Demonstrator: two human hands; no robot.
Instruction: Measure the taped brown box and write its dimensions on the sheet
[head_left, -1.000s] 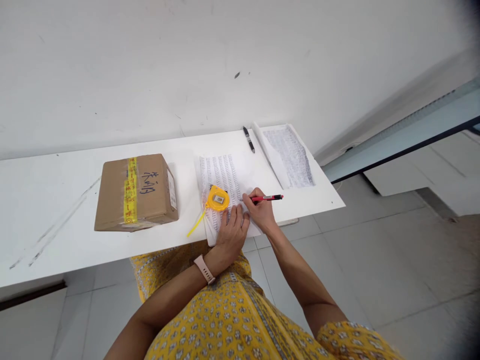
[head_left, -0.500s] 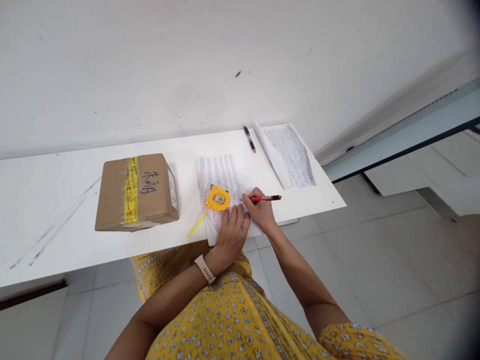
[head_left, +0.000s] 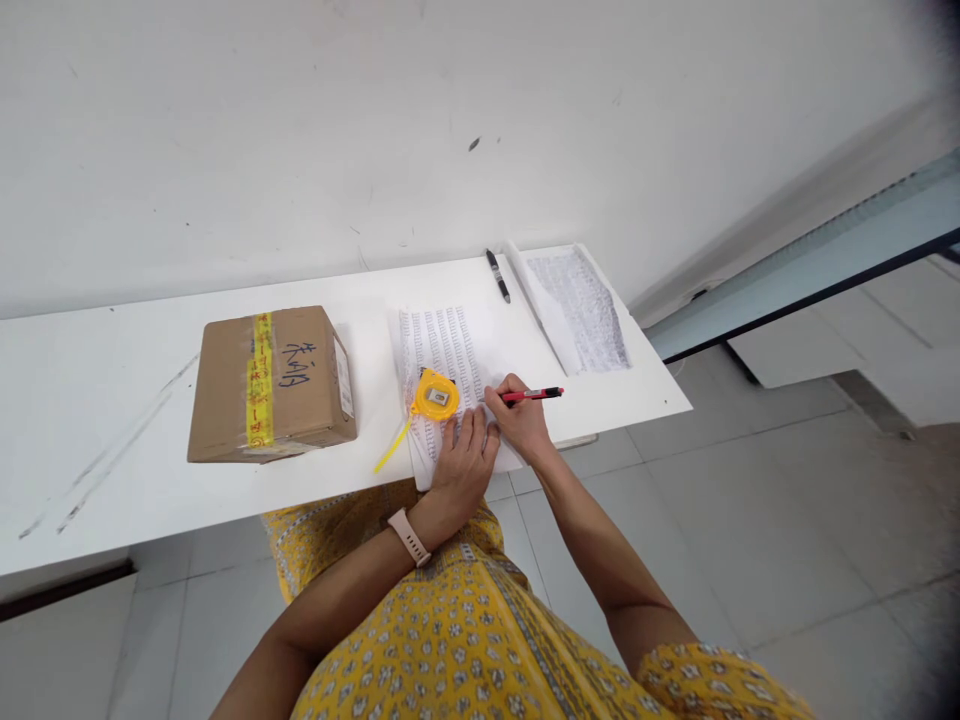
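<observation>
My right hand [head_left: 519, 420] is closed around a red pen [head_left: 534, 396], its tip hidden by the fingers over a sheet of paper [head_left: 442, 335] covered in columns of handwriting. Flat on the lower part of that sheet lies my left hand [head_left: 465, 455], fingers stretched out and holding nothing. Just beyond its fingertips a yellow tape measure [head_left: 435, 397] rests on the paper, with a short length of yellow tape pulled out toward the table's front edge.
To the left stands a closed cardboard box [head_left: 270, 385] with yellow tape and handwriting on top. A black pen [head_left: 498, 277] and another written-on stack of paper [head_left: 581, 305] lie at the back right of the white table [head_left: 120, 400]. A wall [head_left: 300, 150] runs behind.
The view has shifted very slightly. Both hands, the pen and the tape measure show no clear movement.
</observation>
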